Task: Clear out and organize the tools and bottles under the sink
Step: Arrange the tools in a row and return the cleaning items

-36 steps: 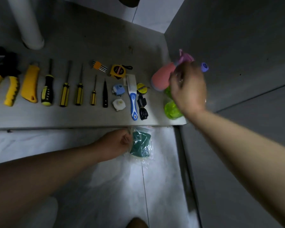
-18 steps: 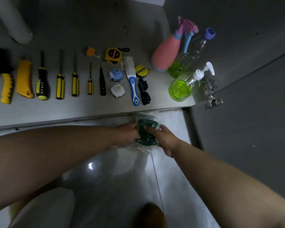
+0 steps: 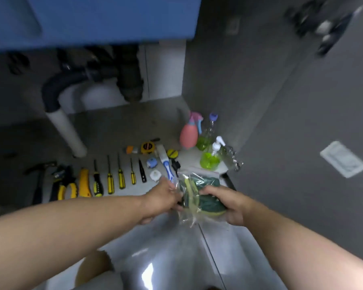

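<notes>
A clear plastic bag of green and yellow sponges [image 3: 199,193] is held up in front of the cabinet floor [image 3: 117,130]. My left hand [image 3: 161,197] grips its left edge and my right hand [image 3: 228,204] grips its right side from below. On the cabinet floor lies a row of tools: hammer [image 3: 39,181], pliers [image 3: 66,185], a yellow-handled tool [image 3: 84,183], several screwdrivers [image 3: 110,178], a tape measure [image 3: 148,147] and a blue brush [image 3: 167,167]. At the right end stand a pink spray bottle [image 3: 189,133], a clear bottle with green liquid [image 3: 206,135] and a pump bottle [image 3: 211,158].
Dark drain pipes [image 3: 126,80] and a white pipe [image 3: 66,130] hang under the blue sink [image 3: 92,19]. The grey cabinet door [image 3: 302,122] stands open on the right, with a hinge [image 3: 236,162] near the bottles. Glossy tile floor [image 3: 166,258] lies below my arms.
My right hand left the bottles and came down to the sponge bag. Both hands lifted the bag off the tile floor. The camera tilted up, bringing the sink and pipes into view.
</notes>
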A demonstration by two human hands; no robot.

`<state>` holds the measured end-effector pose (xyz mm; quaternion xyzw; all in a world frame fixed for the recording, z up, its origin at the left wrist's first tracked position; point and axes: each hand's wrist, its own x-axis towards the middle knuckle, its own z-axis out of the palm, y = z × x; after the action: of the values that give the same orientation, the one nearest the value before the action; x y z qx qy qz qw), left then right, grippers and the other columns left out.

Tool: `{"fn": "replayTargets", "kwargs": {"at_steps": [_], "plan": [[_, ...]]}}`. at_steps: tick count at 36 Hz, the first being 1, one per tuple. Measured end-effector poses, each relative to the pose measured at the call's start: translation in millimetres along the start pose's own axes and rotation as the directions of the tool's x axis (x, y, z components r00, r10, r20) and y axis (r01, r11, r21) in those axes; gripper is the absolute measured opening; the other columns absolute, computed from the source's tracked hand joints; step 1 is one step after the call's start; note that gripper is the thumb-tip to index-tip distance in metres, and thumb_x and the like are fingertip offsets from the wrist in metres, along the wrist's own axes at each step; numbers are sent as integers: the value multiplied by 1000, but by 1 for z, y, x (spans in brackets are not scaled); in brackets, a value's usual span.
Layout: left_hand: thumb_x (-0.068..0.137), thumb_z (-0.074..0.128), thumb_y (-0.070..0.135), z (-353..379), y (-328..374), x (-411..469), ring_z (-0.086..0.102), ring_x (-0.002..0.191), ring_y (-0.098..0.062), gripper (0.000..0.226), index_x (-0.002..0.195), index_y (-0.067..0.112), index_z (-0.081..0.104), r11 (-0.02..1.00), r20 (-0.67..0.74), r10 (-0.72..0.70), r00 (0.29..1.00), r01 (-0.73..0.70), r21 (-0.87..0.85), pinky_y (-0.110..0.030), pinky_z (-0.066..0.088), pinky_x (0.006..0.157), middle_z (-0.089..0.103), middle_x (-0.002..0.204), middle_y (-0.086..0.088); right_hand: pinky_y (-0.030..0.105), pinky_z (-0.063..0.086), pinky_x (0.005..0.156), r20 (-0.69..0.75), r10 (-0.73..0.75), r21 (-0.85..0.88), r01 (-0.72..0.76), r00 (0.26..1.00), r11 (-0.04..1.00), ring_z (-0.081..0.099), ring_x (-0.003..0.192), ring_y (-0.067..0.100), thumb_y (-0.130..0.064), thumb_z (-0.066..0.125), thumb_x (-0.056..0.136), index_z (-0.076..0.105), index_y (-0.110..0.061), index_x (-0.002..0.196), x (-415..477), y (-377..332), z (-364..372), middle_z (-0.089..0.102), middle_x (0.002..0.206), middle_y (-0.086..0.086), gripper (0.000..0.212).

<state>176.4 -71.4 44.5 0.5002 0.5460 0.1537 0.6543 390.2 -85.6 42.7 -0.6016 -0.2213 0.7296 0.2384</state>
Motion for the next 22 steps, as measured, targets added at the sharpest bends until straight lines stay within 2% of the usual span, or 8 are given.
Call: {"fn": "replayTargets", "kwargs": {"at_steps": [3,6,8,10,12,15,19,22], "plan": [[99,65,23,3,30,-31,76,77,-24,28,104,17,38,992,-237,43,971,-70,-107,-51,59,92,64,104,-14,56,45,107,26,-136,82,133,990,988,63,119,40,-17,71,81,65,-2,128,-51,-25,16,65,126,26,49],[93,72,38,-1,61,-64,65,59,-17,43,118,9,54,970,-347,69,935,-144,-197,-40,62,80,69,95,-8,62,40,109,108,-257,136,242,960,961,61,121,40,-18,74,75,61,1,131,-100,-42,39,61,129,31,60],[85,73,57,-7,80,-93,57,60,-17,57,111,7,68,974,-360,135,923,-190,-122,-33,54,65,73,89,-4,61,41,108,115,-329,154,310,937,938,62,115,39,-20,81,65,60,0,131,-132,-48,54,61,131,29,72],[74,72,72,-13,92,-128,54,65,-19,67,99,10,69,964,-397,213,893,-259,-66,-29,43,59,68,80,1,58,43,108,139,-396,180,370,908,911,61,114,39,-22,85,60,61,-2,132,-160,-49,69,59,134,27,79],[71,71,74,-14,100,-161,65,77,-15,59,95,21,70,928,-374,296,879,-357,-106,-31,47,70,71,87,7,56,43,109,192,-456,234,411,869,881,59,117,40,-24,82,67,63,-3,131,-183,-48,82,58,136,26,70],[89,66,62,-10,108,-202,71,109,-13,38,119,38,71,843,-235,444,865,-492,-217,-41,53,98,75,117,8,52,50,99,278,-527,273,460,803,845,64,108,37,-26,71,79,66,-2,127,-207,-46,99,63,129,22,54],[93,64,60,-7,115,-235,67,121,-28,53,139,34,57,770,-110,538,836,-540,-338,-56,53,100,68,133,-2,64,38,108,238,-611,203,577,755,791,58,116,43,-27,72,78,60,-6,133,-224,-45,120,58,136,26,60],[94,72,43,-8,116,-239,66,120,-35,52,140,27,54,716,-139,578,804,-581,-386,-60,55,97,67,133,-11,65,43,105,199,-700,169,680,686,714,61,121,41,-27,72,83,62,-15,132,-225,-47,129,62,133,21,51]]}}
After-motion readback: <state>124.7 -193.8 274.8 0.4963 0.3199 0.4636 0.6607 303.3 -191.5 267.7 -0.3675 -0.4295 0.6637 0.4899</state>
